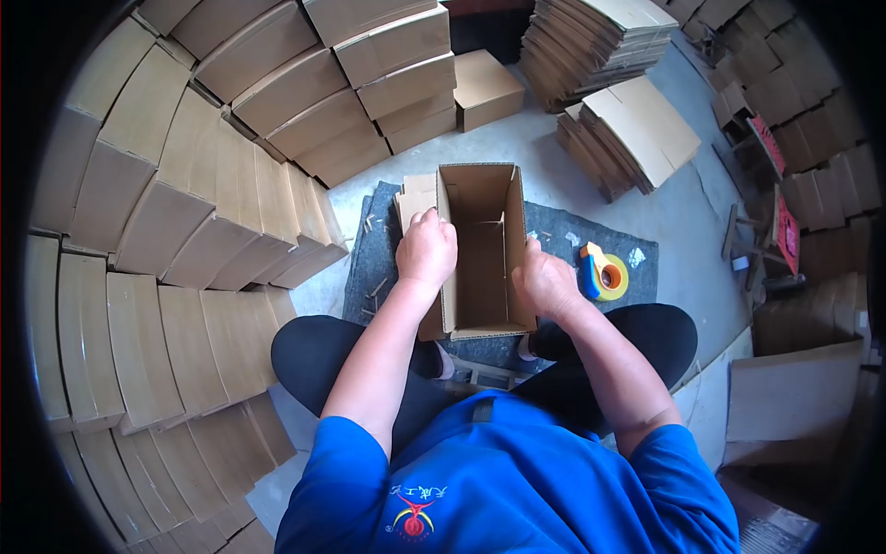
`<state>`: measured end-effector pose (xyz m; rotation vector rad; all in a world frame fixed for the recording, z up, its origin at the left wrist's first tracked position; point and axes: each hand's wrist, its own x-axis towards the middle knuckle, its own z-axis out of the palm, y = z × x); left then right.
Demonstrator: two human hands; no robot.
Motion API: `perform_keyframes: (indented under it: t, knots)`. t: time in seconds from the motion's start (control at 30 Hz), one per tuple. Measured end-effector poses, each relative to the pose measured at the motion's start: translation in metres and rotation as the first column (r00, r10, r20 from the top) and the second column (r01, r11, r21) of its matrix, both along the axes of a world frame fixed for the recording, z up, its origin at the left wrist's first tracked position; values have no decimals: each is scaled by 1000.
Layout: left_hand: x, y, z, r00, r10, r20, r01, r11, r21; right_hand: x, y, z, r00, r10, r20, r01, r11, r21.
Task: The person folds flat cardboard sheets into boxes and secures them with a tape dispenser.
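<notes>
An open-topped cardboard box [475,192] stands upright between my knees, and I look down into its bare inside. My left hand [427,247] is closed on the top edge of its left wall. On the opposite side my right hand [548,279] grips the right wall, the thumb side near the rim. To the right of that hand lies a tape dispenser [591,275], blue and yellow, with a roll of yellowish tape. Some flat cardboard pieces [417,196] show behind my left hand, partly hidden by the box.
A dark mat [563,217] with cardboard scraps lies under the box. Stacked cartons [185,198] wall off the left and the back. Flattened cardboard [646,129] is piled at the back right. A red-topped stool [786,229] and more cardboard [794,392] stand at right.
</notes>
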<state>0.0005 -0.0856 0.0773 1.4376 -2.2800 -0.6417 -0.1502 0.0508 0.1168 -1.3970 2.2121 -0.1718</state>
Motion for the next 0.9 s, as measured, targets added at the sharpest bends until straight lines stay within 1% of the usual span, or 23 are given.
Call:
perform_keyframes:
  t: [0.07, 0.17, 0.2, 0.23, 0.27, 0.3, 0.33, 0.37, 0.4, 0.43, 0.47, 0.5, 0.53, 0.6, 0.67, 0.7, 0.73, 0.8, 0.87, 0.9]
  knots:
    - [-6, 6, 0, 1000, -27, -3, 27, 1000, 3, -4, 6, -4, 996, -89, 22, 89, 996, -13]
    - [-17, 8, 4, 997, -32, -67, 34, 999, 28, -23, 9, -19, 995, -80, 58, 81, 997, -3]
    - [-18, 13, 7, 999, -44, -29, 39, 989, -141, -24, 9, -20, 995, -82, 57, 83, 997, -10]
    - [-18, 19, 16, 999, -49, 10, 50, 951, -304, -23, 10, -20, 994, -91, 58, 91, 996, -2]
    - [-16, 29, 25, 994, -109, -1, 101, 924, -370, -22, 9, -21, 995, -89, 51, 90, 996, -17]
    - [-11, 42, 34, 972, -231, -48, 194, 898, -394, -20, 7, -22, 995, -88, 46, 90, 995, -33]
    - [-4, 59, 43, 909, -402, -115, 325, 852, -410, -17, 8, -19, 994, -105, 41, 107, 993, -54]
    - [4, 80, 53, 816, -553, -170, 492, 817, -300, -17, 8, -18, 993, -107, 52, 109, 993, -38]
    - [12, 100, 61, 752, -627, -203, 608, 779, -153, -19, 7, -18, 992, -108, 60, 110, 993, -28]
    - [17, 119, 54, 762, -631, -144, 623, 776, -102, -20, 8, -22, 992, -115, 54, 118, 992, -51]
    - [22, 129, 47, 783, -622, 33, 622, 781, -51, -20, 10, -25, 991, -118, 58, 121, 991, -50]
    - [23, 133, 43, 775, -596, 208, 610, 792, -5, -22, 10, -26, 992, -103, 70, 108, 992, -65]
    - [18, 133, 40, 801, -548, 241, 565, 825, -1, -23, 11, -26, 993, -87, 82, 93, 992, -81]
    - [6, 128, 31, 845, -489, 218, 518, 850, -102, -23, 10, -24, 993, -87, 85, 94, 993, -78]
    - [-12, 116, 26, 819, -443, 364, 478, 879, -6, -22, 13, -22, 994, -75, 84, 81, 994, -74]
    - [-21, 110, 19, 808, -409, 423, 445, 896, 17, -21, 13, -22, 992, -97, 77, 104, 991, -87]
    - [-31, 108, 12, 779, -406, 477, 418, 904, 87, -19, 12, -22, 990, -119, 72, 126, 987, -102]
    - [-37, 112, -12, 810, -377, 450, 369, 923, 109, -17, 14, -20, 990, -130, 52, 135, 985, -103]
    - [-35, 116, -40, 774, -401, 490, 321, 916, 242, -12, 17, -18, 985, -161, 63, 166, 983, -80]
    - [-35, 118, -38, 757, -416, 503, 295, 906, 304, -11, 19, -20, 988, -142, 59, 146, 987, -69]
